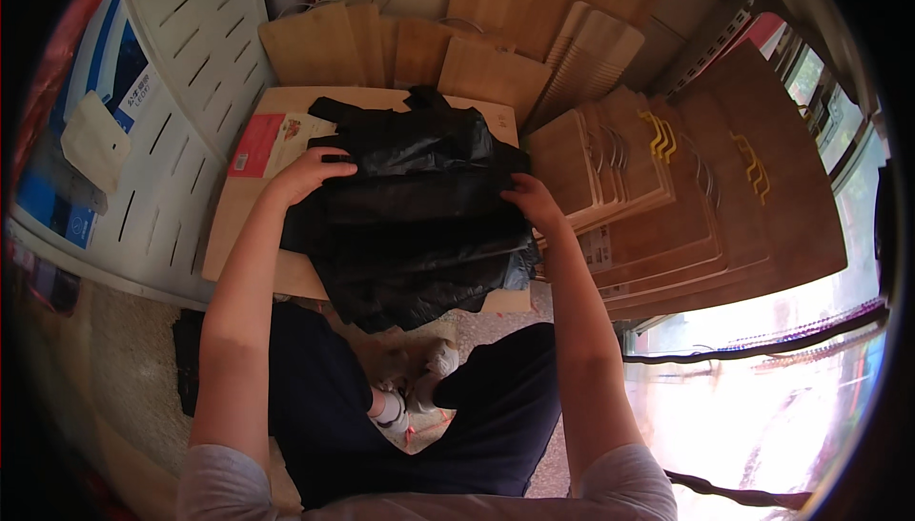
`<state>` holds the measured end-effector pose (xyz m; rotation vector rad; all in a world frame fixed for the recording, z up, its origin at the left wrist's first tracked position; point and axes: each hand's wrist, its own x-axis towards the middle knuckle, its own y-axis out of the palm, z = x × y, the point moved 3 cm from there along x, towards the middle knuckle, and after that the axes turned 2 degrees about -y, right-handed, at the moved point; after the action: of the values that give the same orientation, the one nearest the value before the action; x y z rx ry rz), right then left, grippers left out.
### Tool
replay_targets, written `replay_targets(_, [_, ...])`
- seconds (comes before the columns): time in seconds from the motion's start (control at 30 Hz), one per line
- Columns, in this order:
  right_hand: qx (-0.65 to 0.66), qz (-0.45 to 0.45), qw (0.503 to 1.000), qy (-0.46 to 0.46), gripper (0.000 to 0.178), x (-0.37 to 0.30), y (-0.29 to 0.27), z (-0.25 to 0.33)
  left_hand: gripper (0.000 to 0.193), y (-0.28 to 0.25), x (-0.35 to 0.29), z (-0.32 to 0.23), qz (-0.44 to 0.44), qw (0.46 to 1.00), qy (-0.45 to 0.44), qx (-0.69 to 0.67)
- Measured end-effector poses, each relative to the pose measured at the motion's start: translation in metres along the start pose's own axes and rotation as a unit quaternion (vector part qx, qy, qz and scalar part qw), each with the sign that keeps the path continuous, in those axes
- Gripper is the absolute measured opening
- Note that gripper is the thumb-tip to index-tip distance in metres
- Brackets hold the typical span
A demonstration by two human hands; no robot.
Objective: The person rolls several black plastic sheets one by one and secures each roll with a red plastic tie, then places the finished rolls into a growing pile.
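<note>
A loose pile of black plastic bags [410,202] lies over a pale wooden board [238,235] in front of me, creased and partly fanned out. Its lower part drapes past the board's near edge toward my knees. At the pile's left side, my left hand [310,173] is closed on the plastic, fingers over the top. My right hand [534,202] pinches the right edge, its fingertips partly hidden by the folds. A red and cream label [262,144] shows on the board beside my left hand.
Several cutting boards [500,73] lean along the back. To the right stand more boards with metal handles, some with yellow handles [658,137]. A white slotted panel [176,92] rises at the left. Dark cables cross the bright area at lower right.
</note>
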<state>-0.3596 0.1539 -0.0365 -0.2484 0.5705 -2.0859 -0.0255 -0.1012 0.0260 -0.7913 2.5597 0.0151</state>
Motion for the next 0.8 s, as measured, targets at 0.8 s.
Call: replay_targets(0.8, [-0.432, 0.033, 0.891, -0.136, 0.046, -0.051, 0.035, 0.070, 0.069, 0.128, -0.028, 0.028, -0.048, 0.845, 0.230, 0.480])
